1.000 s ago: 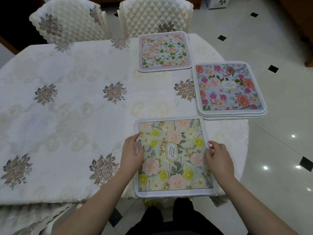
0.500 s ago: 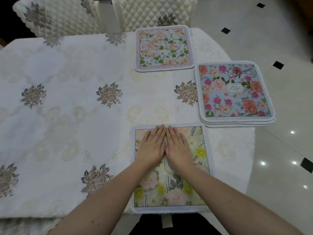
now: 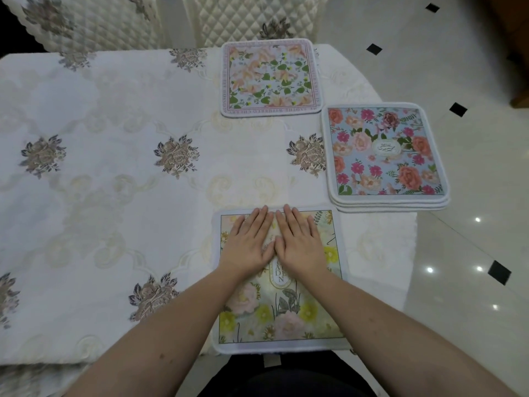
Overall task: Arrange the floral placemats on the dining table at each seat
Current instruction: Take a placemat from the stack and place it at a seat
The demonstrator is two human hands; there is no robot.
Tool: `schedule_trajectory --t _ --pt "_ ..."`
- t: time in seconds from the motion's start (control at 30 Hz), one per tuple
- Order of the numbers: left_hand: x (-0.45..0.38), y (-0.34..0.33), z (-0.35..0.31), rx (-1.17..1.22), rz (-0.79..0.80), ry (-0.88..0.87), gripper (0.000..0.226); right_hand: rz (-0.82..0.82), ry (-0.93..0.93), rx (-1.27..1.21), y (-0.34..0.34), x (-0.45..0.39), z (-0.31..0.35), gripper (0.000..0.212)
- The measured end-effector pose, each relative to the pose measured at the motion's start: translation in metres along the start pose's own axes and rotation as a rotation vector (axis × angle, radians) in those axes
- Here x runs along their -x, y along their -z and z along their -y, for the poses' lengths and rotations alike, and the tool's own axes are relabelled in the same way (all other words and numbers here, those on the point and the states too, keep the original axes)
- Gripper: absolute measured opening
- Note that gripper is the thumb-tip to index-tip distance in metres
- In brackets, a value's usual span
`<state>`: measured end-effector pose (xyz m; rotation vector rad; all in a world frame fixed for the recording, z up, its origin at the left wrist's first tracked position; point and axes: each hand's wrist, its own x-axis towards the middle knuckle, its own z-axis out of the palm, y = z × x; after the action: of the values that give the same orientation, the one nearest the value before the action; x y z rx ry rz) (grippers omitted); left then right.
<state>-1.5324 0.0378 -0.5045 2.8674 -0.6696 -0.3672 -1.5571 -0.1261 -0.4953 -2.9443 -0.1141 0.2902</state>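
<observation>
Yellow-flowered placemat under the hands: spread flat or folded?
Spread flat: the yellow-flowered placemat shows its whole printed face, both hands pressing it open-palmed.

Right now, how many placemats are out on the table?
At least 5: one under both hands at the near edge, one at the far edge, and a stack at the right showing about three edges; more may be hidden in it.

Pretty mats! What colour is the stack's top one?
Light blue with pink and coral flowers, head view.
</observation>
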Motion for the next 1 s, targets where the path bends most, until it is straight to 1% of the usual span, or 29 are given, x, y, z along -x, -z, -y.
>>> schedule_trajectory --t 0.27,0.37,0.57,0.7,0.83,0.9,1.0 --pt "0.020 0.002 0.028 -0.031 -0.017 0.049 0.078 -0.042 -0.014 -0.024 -0.002 0.004 -0.007 0.061" --pt "0.029 0.005 0.039 -0.025 -0.030 0.089 0.080 -0.060 -0.064 -0.043 0.000 0.010 -0.020 0.062" --pt "0.036 0.011 0.044 -0.013 0.009 0.120 0.083 -0.050 -0.130 -0.054 0.005 0.028 -0.049 0.060" --pt "0.035 0.010 0.043 -0.034 0.013 0.126 0.084 -0.029 -0.138 -0.043 0.008 0.043 -0.069 0.065" --pt "0.040 0.010 0.050 -0.029 -0.007 0.176 0.083 -0.014 -0.154 -0.014 0.009 0.057 -0.085 0.072" --pt "0.042 0.011 0.055 -0.045 -0.046 0.189 0.079 -0.036 -0.188 -0.018 0.012 0.063 -0.085 0.073" --pt "0.045 0.017 0.046 -0.017 -0.173 0.213 0.067 -0.087 -0.182 -0.056 0.013 0.072 -0.064 0.066"
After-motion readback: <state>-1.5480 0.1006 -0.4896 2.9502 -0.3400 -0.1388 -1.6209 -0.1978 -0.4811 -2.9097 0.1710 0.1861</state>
